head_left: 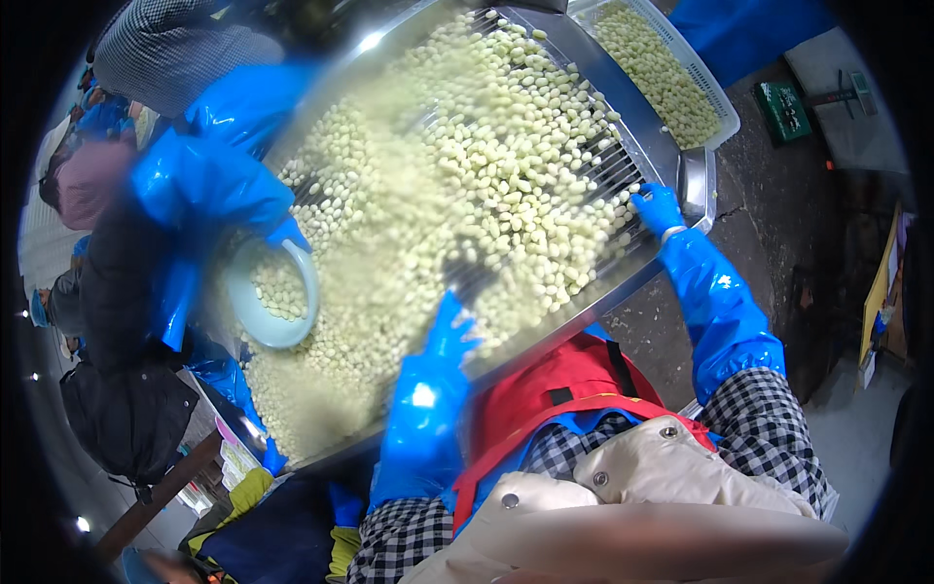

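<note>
Many small, smooth, pale green oval pieces (506, 161), like peeled nuts or beans, cover a slatted metal sorting table (615, 164). My left hand (449, 331), in a blue glove, reaches over the near side of the pile with its fingers spread; nothing shows in it. At the table's right edge is my right hand (660, 207), also gloved in blue. Its fingers are bent and drawn together at a pale oval piece beside the slats. Blur over the middle of the picture softens much of the pile.
Across at the left, a co-worker's blue sleeve (209, 190) leads to a gloved hand at a pale round bowl (309, 292) with pieces inside. A white basket (725, 107) of pieces stands beyond the far right corner. A green box (781, 112) lies farther right. More people are at the left.
</note>
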Tool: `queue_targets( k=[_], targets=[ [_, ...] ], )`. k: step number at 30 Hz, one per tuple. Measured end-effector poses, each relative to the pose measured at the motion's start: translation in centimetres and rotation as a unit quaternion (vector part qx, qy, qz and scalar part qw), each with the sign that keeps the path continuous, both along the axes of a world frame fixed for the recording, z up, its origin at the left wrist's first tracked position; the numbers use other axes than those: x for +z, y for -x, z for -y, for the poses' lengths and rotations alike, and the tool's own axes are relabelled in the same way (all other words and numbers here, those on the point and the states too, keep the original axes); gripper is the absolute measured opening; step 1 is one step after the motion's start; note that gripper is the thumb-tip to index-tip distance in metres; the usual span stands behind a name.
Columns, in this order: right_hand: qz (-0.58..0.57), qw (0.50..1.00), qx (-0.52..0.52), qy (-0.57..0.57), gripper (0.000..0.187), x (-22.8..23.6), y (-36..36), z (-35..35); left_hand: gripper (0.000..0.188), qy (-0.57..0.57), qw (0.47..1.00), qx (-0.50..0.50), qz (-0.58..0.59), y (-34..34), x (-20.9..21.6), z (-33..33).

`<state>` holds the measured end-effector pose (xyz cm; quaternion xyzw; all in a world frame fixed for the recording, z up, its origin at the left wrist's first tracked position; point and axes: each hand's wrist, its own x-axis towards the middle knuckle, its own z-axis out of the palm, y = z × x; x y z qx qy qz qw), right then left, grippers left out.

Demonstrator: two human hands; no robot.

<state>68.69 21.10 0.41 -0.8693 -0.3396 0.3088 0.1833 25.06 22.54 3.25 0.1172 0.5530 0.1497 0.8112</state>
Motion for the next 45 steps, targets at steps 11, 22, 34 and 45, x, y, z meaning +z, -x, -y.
queue_targets(
  k=[11, 22, 34, 45],
  targets=[
    [-0.292, 0.953, 0.060, -0.051, 0.074, 3.3, 19.9, -3.8, 0.049, 0.019, 0.985, 0.103, 0.139, -10.1, -5.1, -1.9],
    [-0.063, 0.996, 0.020, 0.059, 0.035, -1.2, 7.5, 2.7, 0.066, 0.011, 0.998, -0.028, 0.059, 3.4, -2.8, 4.7],
    [0.185, 0.806, 0.554, -0.098, 0.046, 2.1, 17.5, -7.5, 0.044, -0.242, 0.966, -0.014, -0.086, -3.7, -3.4, 3.3],
    [0.305, 0.853, 0.413, -0.093, 0.059, 0.5, 2.7, -16.1, 0.039, -0.366, 0.871, 0.003, -0.327, -9.4, -5.3, 0.3]
  ],
)
